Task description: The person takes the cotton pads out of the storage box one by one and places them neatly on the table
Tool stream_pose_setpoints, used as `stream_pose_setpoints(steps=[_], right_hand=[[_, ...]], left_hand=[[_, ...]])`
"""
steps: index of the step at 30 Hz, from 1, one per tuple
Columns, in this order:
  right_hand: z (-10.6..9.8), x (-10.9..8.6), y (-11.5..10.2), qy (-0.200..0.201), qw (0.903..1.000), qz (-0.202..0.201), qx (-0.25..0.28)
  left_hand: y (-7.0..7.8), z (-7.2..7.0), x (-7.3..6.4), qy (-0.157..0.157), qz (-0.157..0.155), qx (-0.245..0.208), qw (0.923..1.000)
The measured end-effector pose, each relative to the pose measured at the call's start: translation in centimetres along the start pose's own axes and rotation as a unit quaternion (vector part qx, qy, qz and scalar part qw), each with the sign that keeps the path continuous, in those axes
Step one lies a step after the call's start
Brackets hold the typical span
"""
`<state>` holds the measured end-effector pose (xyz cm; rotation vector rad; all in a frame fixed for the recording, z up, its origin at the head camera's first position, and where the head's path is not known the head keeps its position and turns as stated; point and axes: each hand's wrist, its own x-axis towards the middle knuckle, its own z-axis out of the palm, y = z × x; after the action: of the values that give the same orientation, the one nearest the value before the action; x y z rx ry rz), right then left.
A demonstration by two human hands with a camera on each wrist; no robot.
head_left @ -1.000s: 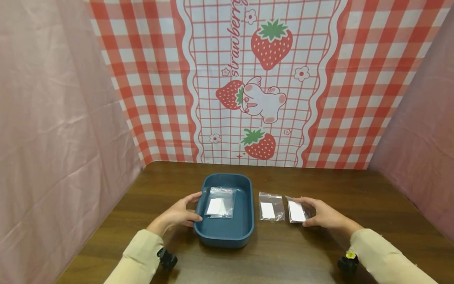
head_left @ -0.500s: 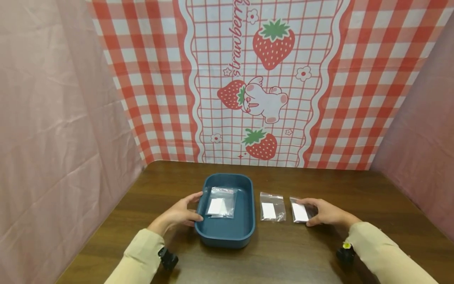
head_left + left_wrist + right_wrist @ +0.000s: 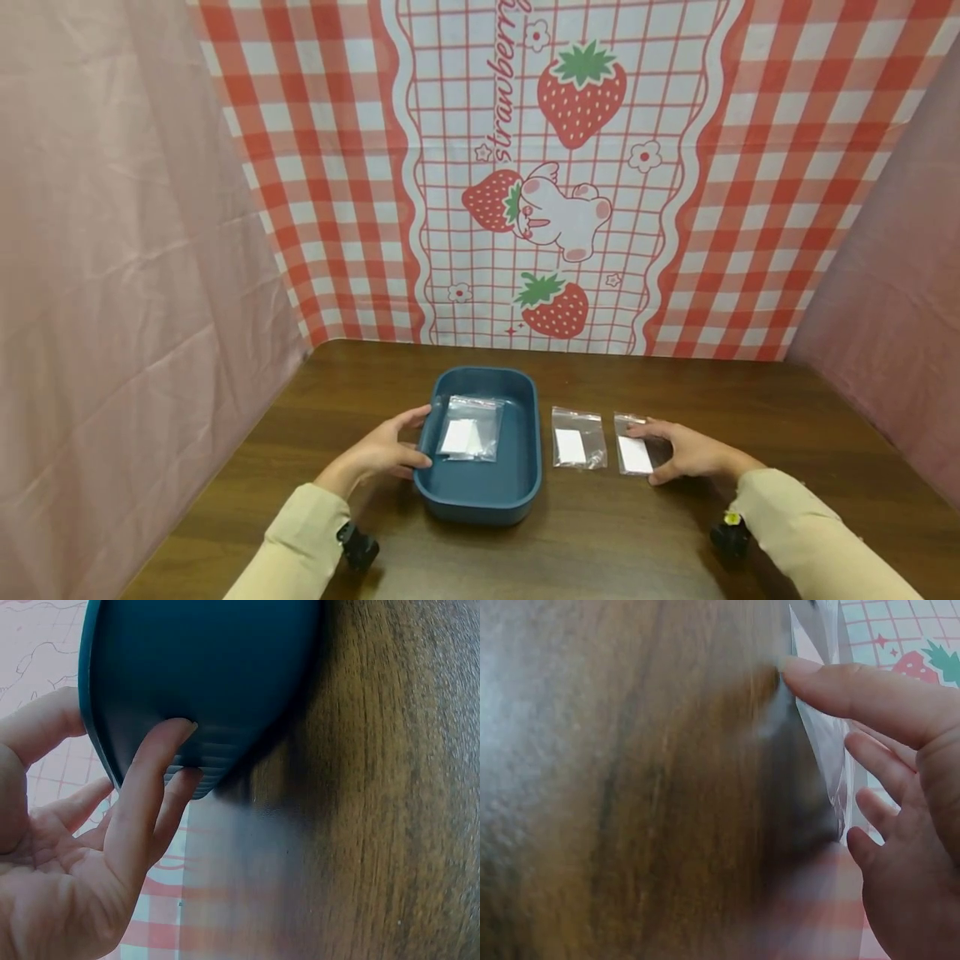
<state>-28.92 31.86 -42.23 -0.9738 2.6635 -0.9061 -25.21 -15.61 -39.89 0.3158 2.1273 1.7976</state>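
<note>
A blue rectangular bin [image 3: 480, 487] stands on the table, with small clear zip bags [image 3: 468, 433] lying overlapped inside it, white cards showing through. My left hand [image 3: 378, 450] grips the bin's left wall; in the left wrist view its fingers [image 3: 135, 802] lie on both sides of the rim. To the right of the bin, my right hand [image 3: 693, 454] holds a zip bag [image 3: 634, 456] with a white card in it by its right side, thumb near the front corner and fingers toward the back. Between this bag and the bin lies another zip bag [image 3: 572, 447], untouched.
The brown wooden table [image 3: 585, 550] runs back to a strawberry-print checked cloth [image 3: 555, 208]. Pink cloths hang at the left [image 3: 150, 250] and right sides. Each wrist wears a small black camera [image 3: 358, 546].
The bag at my right hand has shifted slightly right, away from the middle bag, and now lies straighter. My left hand keeps its place on the bin; the view has drifted a little.
</note>
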Motion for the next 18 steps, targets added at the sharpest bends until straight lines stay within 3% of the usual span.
stream_pose_setpoints(steps=[6, 10, 18], right_hand=[[0.3, -0.1, -0.5, 0.022, 0.9997, 0.007, -0.006], [0.7, -0.1, -0.8, 0.053, 0.9981, 0.007, 0.032], [2.2, 0.3, -1.7, 0.173, 0.9809, 0.032, 0.083]], left_hand=[[-0.1, 0.1, 0.0, 0.006, -0.005, -0.005, 1.0], [-0.1, 0.2, 0.0, 0.009, -0.007, -0.006, 0.9999], [-0.1, 0.2, 0.1, 0.007, -0.005, -0.005, 0.9999]])
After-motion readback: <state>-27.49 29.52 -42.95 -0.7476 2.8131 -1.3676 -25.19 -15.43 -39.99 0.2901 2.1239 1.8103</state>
